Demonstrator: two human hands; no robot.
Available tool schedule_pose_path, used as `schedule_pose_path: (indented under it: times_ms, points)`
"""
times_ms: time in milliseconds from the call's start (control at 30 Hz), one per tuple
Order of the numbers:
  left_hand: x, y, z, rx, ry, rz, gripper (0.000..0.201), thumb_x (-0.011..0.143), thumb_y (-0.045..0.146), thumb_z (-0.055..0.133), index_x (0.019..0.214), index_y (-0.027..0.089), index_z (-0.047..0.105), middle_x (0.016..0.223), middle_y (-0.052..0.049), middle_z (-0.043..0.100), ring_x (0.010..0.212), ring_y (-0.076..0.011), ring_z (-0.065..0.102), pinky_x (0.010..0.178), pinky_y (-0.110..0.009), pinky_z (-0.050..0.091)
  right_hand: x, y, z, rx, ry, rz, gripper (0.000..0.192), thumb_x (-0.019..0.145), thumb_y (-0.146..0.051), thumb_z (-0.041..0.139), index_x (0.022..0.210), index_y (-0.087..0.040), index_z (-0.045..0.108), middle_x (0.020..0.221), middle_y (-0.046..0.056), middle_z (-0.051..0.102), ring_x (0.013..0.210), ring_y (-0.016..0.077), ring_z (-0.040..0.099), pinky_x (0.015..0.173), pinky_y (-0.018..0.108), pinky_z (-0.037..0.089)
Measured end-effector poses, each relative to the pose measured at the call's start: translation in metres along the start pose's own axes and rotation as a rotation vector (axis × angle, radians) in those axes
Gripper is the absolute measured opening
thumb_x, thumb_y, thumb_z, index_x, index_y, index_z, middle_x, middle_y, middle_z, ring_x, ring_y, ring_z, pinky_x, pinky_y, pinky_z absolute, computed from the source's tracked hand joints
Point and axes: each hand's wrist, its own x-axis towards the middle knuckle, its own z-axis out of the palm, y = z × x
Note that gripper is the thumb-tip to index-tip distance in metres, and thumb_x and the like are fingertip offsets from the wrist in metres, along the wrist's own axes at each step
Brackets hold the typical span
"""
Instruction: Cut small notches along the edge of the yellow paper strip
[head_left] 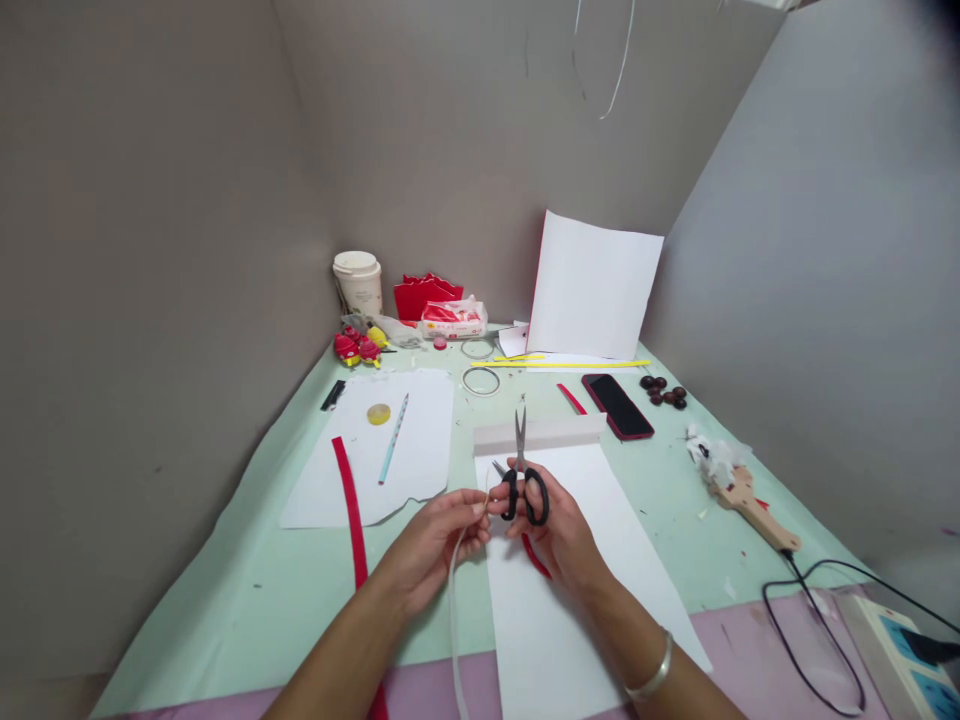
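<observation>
Near the front middle, my left hand (442, 535) pinches the end of a white cord (453, 620), which hangs down toward the table's front edge. Close beside it, my right hand (555, 525) holds black-handled scissors (520, 440), with the blades pointing away from me. Fingertips of the two hands almost meet at the cord's end; whether they touch is hard to see. A short metal tip (499, 469) shows left of the scissors, and a curved red piece (535, 556) lies under my right palm; what they belong to is partly hidden. White paper (600, 560) lies beneath my right hand.
A red strip (349, 500) lies left of my hands, near paper with a pencil (394, 440) and a tape roll (379, 413). To the right are a phone (618, 406), dark beads (664, 392), a corded glue gun (754, 508) and a power strip (900, 650). A cup (358, 285) stands behind.
</observation>
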Motion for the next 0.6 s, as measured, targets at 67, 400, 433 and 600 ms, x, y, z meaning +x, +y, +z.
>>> schedule_pose_path:
  times_ms: [67, 400, 433, 600]
  points:
    - [-0.001, 0.001, -0.001, 0.001, -0.012, -0.015, 0.020, 0.081, 0.015, 0.063, 0.100, 0.010, 0.067, 0.106, -0.013, 0.068, 0.067, -0.0081, 0.056, 0.070, -0.021, 0.047, -0.001, -0.001, 0.000, -0.010, 0.000, 0.004, 0.042, 0.091, -0.045, 0.058, 0.123, -0.020, 0.052, 0.100, 0.010, 0.067, 0.087, 0.0214, 0.068, 0.059, 0.026, 0.054]
    - [0.006, 0.007, -0.012, -0.135, 0.085, 0.087, 0.009, 0.075, 0.016, 0.074, 0.077, 0.012, 0.067, 0.073, -0.001, 0.061, 0.064, -0.0073, 0.056, 0.061, -0.016, 0.046, -0.006, 0.003, 0.005, -0.290, 0.029, -0.009, 0.035, 0.091, -0.038, 0.056, 0.121, -0.022, 0.052, 0.094, 0.006, 0.064, 0.077, 0.0172, 0.064, 0.061, 0.027, 0.050]
    - [0.006, 0.008, -0.014, -0.146, 0.136, 0.102, 0.010, 0.073, 0.015, 0.076, 0.076, 0.013, 0.067, 0.070, 0.001, 0.059, 0.059, -0.0053, 0.053, 0.054, -0.014, 0.044, -0.008, 0.005, 0.006, -0.331, 0.018, -0.020, 0.033, 0.091, -0.035, 0.056, 0.121, -0.021, 0.052, 0.091, 0.005, 0.063, 0.075, 0.0162, 0.062, 0.063, 0.027, 0.049]
    - [0.007, 0.011, -0.017, -0.182, 0.240, 0.112, 0.009, 0.071, 0.011, 0.077, 0.076, 0.012, 0.070, 0.074, 0.000, 0.062, 0.061, -0.0050, 0.057, 0.048, -0.010, 0.043, -0.012, 0.008, 0.010, -0.502, -0.040, -0.050, 0.031, 0.088, -0.023, 0.055, 0.119, -0.021, 0.056, 0.081, 0.001, 0.060, 0.065, 0.0136, 0.054, 0.060, 0.026, 0.044]
